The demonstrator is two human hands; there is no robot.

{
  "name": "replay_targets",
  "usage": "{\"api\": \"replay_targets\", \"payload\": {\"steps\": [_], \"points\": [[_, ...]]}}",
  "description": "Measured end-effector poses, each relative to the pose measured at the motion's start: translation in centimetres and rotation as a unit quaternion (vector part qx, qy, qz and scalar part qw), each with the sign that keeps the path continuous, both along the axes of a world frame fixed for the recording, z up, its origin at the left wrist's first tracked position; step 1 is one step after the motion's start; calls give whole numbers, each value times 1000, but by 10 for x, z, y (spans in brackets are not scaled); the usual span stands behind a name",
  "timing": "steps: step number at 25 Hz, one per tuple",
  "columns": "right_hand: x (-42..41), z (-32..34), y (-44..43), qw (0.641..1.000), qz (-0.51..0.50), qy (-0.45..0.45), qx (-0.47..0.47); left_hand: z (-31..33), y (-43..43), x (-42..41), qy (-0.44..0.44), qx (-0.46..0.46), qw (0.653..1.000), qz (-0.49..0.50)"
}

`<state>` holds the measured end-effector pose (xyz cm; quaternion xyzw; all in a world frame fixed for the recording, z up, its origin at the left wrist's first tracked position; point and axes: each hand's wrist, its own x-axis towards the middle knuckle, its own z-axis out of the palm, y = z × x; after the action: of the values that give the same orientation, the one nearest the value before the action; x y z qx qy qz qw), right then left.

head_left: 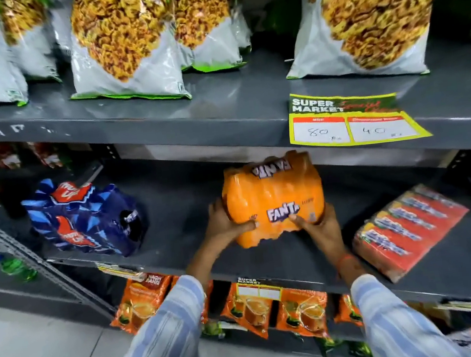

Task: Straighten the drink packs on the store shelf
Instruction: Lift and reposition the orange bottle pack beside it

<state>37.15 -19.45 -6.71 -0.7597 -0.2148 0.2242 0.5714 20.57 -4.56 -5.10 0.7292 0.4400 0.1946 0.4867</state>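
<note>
Orange drink pack [272,197] sits near middle of dark shelf [189,201], close to front edge. Left hand [226,224] clasps pack's left side, thumb across front. Right hand [320,227] clasps right lower corner, fingers curled on wrap. Blue drink pack [85,217] lies askew toward shelf's left end; red drink pack [406,228] lies flat toward right end, angled to front edge.

Your left hand [228,223] and right hand [320,224] are hiding the near corners of the orange pack [272,200]. The snack bags [123,43] are running off the top edge. The price tag [352,122] is showing smeared print at upper right.
</note>
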Motion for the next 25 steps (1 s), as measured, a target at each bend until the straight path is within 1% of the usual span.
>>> {"api": "replay_targets", "payload": {"steps": [1,2,3,5,7,9,11,13,16,17,18,21,23,24,25], "points": [[-8,-13,-6,1000,7,-5,-5,-2,1,-6,19,46,998,-30],[-17,-23,-10,999,8,-19,-31,-5,-1,-14,20,76,996,-51],[-20,-34,-13,999,9,-22,-38,-10,-5,-20,13,87,995,-56],[-24,-36,-11,999,7,-30,-33,-16,-17,-27,-1,93,995,-31],[-25,-38,-11,999,1,-34,-18,-21,-33,-28,-34,102,994,-3],[-29,-32,-13,998,-3,-61,21,-16,-55,-25,-67,111,991,20],[-36,-24,-9,993,-37,-90,63,-6,-74,-15,-72,154,984,53],[-45,-10,-3,987,-64,-117,92,-1,-80,-8,-53,242,966,77],[-47,3,6,981,-72,-151,101,-8,-72,-3,32,400,914,55],[-45,6,7,980,-79,-156,100,-13,-67,-5,61,434,898,48],[-43,9,7,977,-89,-164,100,-15,-64,-7,85,451,888,38],[-53,9,1,972,-110,-180,107,-18,-41,-11,121,452,883,13],[-75,1,-5,969,-96,-200,109,-13,-24,-9,137,444,885,22],[-87,-1,-8,969,-81,-208,109,-9,-22,-7,126,422,897,34],[-95,-2,-9,968,-69,-216,110,-6,-26,-5,90,385,917,49]]}}
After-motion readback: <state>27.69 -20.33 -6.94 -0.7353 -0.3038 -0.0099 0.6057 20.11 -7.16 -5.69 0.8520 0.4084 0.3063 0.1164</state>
